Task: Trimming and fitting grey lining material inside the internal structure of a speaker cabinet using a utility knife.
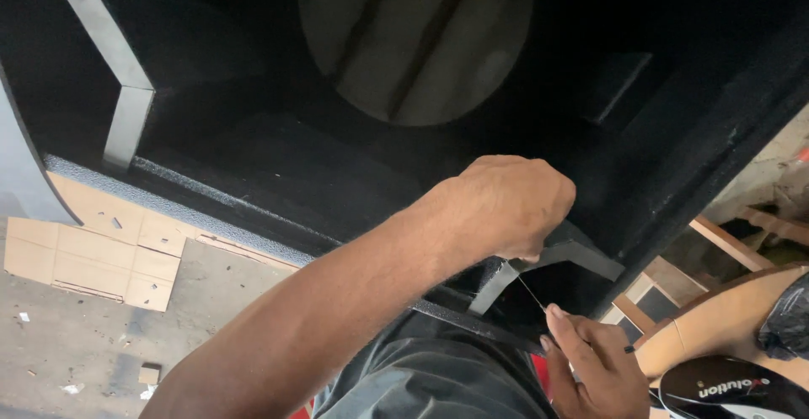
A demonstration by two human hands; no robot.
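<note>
Right now your left hand (pixel 514 208) is fisted, fingers closed on the grey angled bracket (pixel 552 259) at the black box's (pixel 278 166) lower edge. Your right hand (pixel 594 368) pinches a thin wire (pixel 531 293) just beneath, fingers together, with open room left over the concrete floor (pixel 76 343).

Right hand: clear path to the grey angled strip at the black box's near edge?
Probably yes. The right hand sits just below the grey angled strip, with only a thin wire between them. The left hand already covers the strip's top, leaving the lower leg free.
</note>
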